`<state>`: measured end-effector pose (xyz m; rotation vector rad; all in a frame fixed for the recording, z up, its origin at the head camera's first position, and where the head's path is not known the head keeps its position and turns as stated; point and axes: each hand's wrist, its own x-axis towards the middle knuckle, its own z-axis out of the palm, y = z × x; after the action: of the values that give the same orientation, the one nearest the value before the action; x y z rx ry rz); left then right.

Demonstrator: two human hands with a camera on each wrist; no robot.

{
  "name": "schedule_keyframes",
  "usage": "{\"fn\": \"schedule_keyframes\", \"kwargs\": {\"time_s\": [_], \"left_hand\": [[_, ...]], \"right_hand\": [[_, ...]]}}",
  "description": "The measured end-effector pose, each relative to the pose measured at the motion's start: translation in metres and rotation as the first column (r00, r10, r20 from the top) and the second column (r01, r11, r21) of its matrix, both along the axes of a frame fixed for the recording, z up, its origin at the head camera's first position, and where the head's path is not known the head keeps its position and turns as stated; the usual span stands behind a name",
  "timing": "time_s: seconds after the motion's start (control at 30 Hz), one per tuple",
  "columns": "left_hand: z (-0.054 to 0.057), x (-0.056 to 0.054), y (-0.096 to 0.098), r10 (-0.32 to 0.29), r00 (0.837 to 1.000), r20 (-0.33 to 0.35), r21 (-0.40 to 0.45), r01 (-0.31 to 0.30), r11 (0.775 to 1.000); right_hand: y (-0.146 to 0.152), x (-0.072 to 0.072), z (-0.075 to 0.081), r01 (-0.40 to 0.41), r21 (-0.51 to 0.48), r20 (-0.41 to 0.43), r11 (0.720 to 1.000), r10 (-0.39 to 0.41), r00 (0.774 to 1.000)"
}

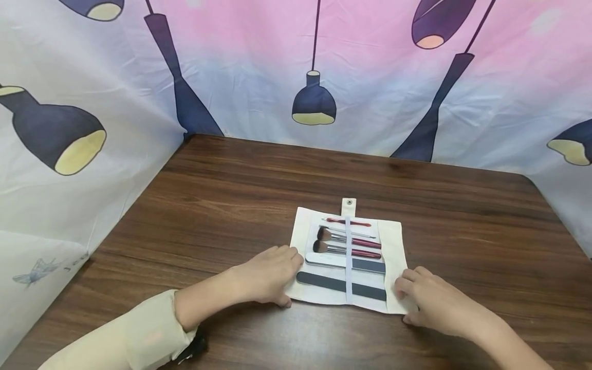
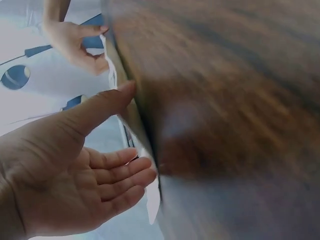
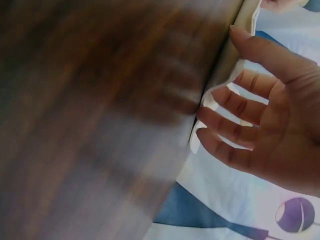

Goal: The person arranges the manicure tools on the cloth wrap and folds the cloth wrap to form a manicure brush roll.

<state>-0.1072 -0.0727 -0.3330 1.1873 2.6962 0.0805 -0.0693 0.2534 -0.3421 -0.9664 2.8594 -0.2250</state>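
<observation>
A white fabric roll-up case (image 1: 393,241) lies unfolded on the wooden table, with a snap tab (image 1: 349,205) at its far edge. Beneath its elastic band (image 1: 349,267) lie two makeup brushes (image 1: 365,253), a red-handled tool (image 1: 358,223), a thin metal tool (image 1: 367,235) and two nail files (image 1: 324,281). My left hand (image 1: 270,275) touches the case's left edge, its fingers relaxed and the thumb near the front corner. At the right edge rests my right hand (image 1: 437,303), fingers loosely bent and spread in the right wrist view, with the thumb by the near corner.
The brown wooden table (image 1: 250,190) extends around the case. A fabric backdrop (image 1: 259,77) printed with hanging lamps stands behind it and along the left. A small black object (image 1: 196,347) shows beneath the left sleeve (image 1: 139,329).
</observation>
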Motion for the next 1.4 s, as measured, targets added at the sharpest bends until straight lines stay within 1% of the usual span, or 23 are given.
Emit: {"fn": "schedule_keyframes", "kwargs": {"time_s": [0.1, 0.13, 0.2, 0.27, 0.3, 0.4, 0.43, 0.5, 0.57, 0.6, 0.67, 0.73, 0.8, 0.83, 0.93, 1.03, 1.17, 1.23, 1.33, 1.4], "left_hand": [[0.004, -0.005, -0.003, 0.031, 0.995, 0.094, 0.072, -0.038, 0.997], [0.006, -0.007, -0.004, 0.039, 0.992, 0.122, 0.109, -0.053, 0.993], [0.008, -0.012, -0.007, 0.044, 0.987, 0.156, 0.185, -0.073, 0.98], [0.009, -0.016, -0.01, 0.037, 0.986, 0.162, 0.255, -0.078, 0.964], [0.009, -0.019, -0.01, 0.03, 0.988, 0.151, 0.286, -0.073, 0.956], [0.008, -0.025, -0.011, 0.026, 0.992, 0.123, 0.363, -0.07, 0.929], [0.008, -0.026, -0.011, 0.033, 0.992, 0.118, 0.381, -0.076, 0.921], [0.006, -0.03, -0.01, 0.069, 0.99, 0.12, 0.414, -0.113, 0.903], [0.005, -0.033, -0.008, 0.124, 0.982, 0.141, 0.445, -0.175, 0.878], [0.004, -0.035, -0.007, 0.156, 0.976, 0.154, 0.462, -0.211, 0.862], [0.002, -0.039, -0.004, 0.218, 0.958, 0.187, 0.489, -0.283, 0.825], [0.0, -0.043, -0.001, 0.261, 0.94, 0.22, 0.506, -0.339, 0.793], [-0.002, -0.047, 0.002, 0.292, 0.925, 0.244, 0.51, -0.378, 0.772], [-0.004, -0.049, 0.003, 0.302, 0.919, 0.252, 0.507, -0.391, 0.768], [-0.007, -0.055, 0.005, 0.324, 0.909, 0.261, 0.491, -0.415, 0.766], [-0.011, -0.059, 0.008, 0.347, 0.904, 0.25, 0.466, -0.426, 0.776], [-0.016, -0.062, 0.011, 0.378, 0.901, 0.212, 0.421, -0.433, 0.797], [-0.017, -0.063, 0.012, 0.389, 0.901, 0.191, 0.395, -0.433, 0.81], [-0.02, -0.064, 0.013, 0.39, 0.904, 0.174, 0.36, -0.427, 0.829], [-0.021, -0.064, 0.014, 0.389, 0.907, 0.163, 0.335, -0.422, 0.842]], "right_hand": [[0.004, -0.003, 0.006, -0.019, -0.064, 0.039, 0.998, 0.021, 0.999], [0.005, -0.004, 0.008, -0.024, -0.093, 0.048, 0.995, 0.028, 0.998], [0.007, -0.008, 0.011, -0.027, -0.152, 0.054, 0.988, 0.035, 0.998], [0.009, -0.013, 0.013, -0.026, -0.202, 0.043, 0.979, 0.035, 0.998], [0.01, -0.015, 0.014, -0.019, -0.226, 0.031, 0.974, 0.027, 0.999], [0.013, -0.021, 0.014, 0.027, -0.286, 0.021, 0.958, -0.022, 1.0], [0.014, -0.024, 0.014, 0.044, -0.302, 0.017, 0.952, -0.04, 0.999], [0.016, -0.028, 0.014, 0.089, -0.326, 0.028, 0.941, -0.085, 0.996], [0.017, -0.034, 0.014, 0.135, -0.338, 0.041, 0.931, -0.129, 0.991], [0.017, -0.037, 0.014, 0.159, -0.339, 0.048, 0.927, -0.152, 0.987], [0.018, -0.044, 0.014, 0.207, -0.338, 0.071, 0.918, -0.194, 0.978], [0.018, -0.052, 0.014, 0.24, -0.346, 0.1, 0.907, -0.219, 0.971], [0.017, -0.059, 0.013, 0.267, -0.356, 0.136, 0.896, -0.233, 0.963], [0.016, -0.062, 0.012, 0.278, -0.362, 0.156, 0.89, -0.236, 0.959], [0.015, -0.07, 0.01, 0.314, -0.364, 0.206, 0.877, -0.254, 0.945], [0.012, -0.075, 0.008, 0.348, -0.342, 0.232, 0.873, -0.28, 0.931], [0.009, -0.08, 0.005, 0.382, -0.289, 0.269, 0.878, -0.308, 0.912], [0.008, -0.08, 0.004, 0.385, -0.257, 0.296, 0.886, -0.308, 0.904], [0.006, -0.08, 0.002, 0.384, -0.207, 0.329, 0.9, -0.305, 0.894], [0.005, -0.079, 0.002, 0.378, -0.186, 0.338, 0.907, -0.302, 0.891]]}}
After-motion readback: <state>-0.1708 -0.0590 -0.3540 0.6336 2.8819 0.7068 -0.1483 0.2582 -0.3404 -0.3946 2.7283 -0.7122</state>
